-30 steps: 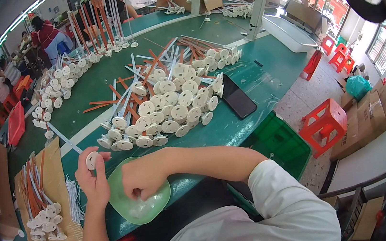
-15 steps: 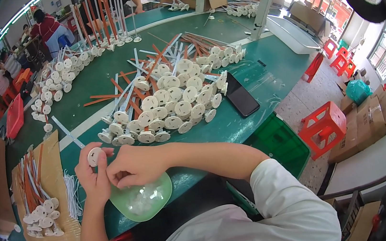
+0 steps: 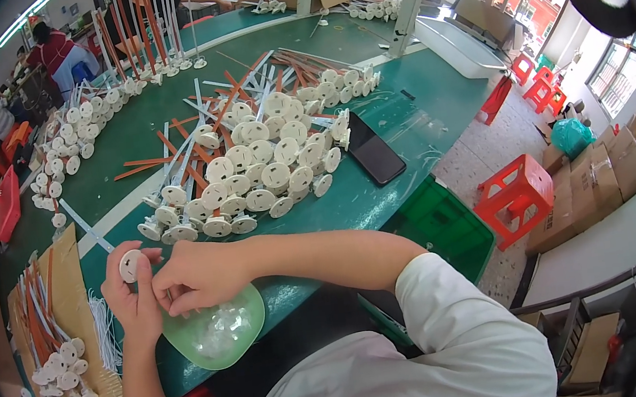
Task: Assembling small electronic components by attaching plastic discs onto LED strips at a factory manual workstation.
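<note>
My left hand [image 3: 130, 301] is wrapped round a white round disc [image 3: 130, 267] with small dark slots. A pale flat strip [image 3: 86, 225] runs up and left from behind that disc. Close beside it, my right hand [image 3: 199, 275] is bent with fingertips pinched together; whatever they hold is hidden. Below the right hand sits a light green bowl [image 3: 215, 362] with small clear pieces [image 3: 229, 330] in it. Ahead of both hands lies a large heap of white discs [image 3: 275, 175] with orange and pale strips.
A black phone [image 3: 375, 149] lies right of the heap. On the left, cardboard [image 3: 99, 384] bears more disc-ended strips, with white cords [image 3: 104, 332] beside it. A green crate [image 3: 448, 222] and a red stool [image 3: 519, 198] stand at right. Other people work at the far side.
The whole view has shifted, so the table and hands appear further left. My left hand still grips the disc, and my right hand stays pinched beside it.
</note>
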A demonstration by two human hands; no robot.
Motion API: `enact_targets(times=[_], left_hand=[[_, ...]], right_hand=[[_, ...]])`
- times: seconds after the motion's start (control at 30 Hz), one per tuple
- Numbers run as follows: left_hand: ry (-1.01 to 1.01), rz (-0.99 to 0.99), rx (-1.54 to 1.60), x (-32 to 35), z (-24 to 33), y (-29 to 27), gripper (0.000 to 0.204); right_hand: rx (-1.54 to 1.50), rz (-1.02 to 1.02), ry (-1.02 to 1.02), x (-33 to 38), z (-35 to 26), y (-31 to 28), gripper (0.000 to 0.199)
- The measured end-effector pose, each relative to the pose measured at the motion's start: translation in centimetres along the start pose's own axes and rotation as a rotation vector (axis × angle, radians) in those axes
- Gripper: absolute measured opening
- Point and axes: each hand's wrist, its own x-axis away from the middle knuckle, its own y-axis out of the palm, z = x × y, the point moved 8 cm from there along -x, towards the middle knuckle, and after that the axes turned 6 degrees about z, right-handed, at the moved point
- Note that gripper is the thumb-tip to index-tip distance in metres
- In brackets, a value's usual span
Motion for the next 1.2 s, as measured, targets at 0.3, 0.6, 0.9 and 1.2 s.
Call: enact_targets(times=[0.3, 0.6, 0.9, 1.2], left_hand=[[0.016, -0.025, 0.004, 0.1, -0.3, 0.1, 0.021], [0.119, 0.007, -0.104, -0.2, 0.6, -0.5, 0.023], [0.183, -0.069, -0.164, 0.7, 1.0, -0.4, 0.027], [0.164, 0.003, -0.122, 0.2, 1.4, -0.3, 0.025]], right_hand=[[-0.033, -0.125, 0.124, 0.4, 0.6, 0.6, 0.013], [-0.004, 0.446, -0.107, 0.4, -1.1, -3.9, 0.008], [-0.158, 0.597, 0.006, 0.5, 0.1, -4.5, 0.009], [-0.312, 0.568, 0.027, 0.2, 0.2, -4.2, 0.007]])
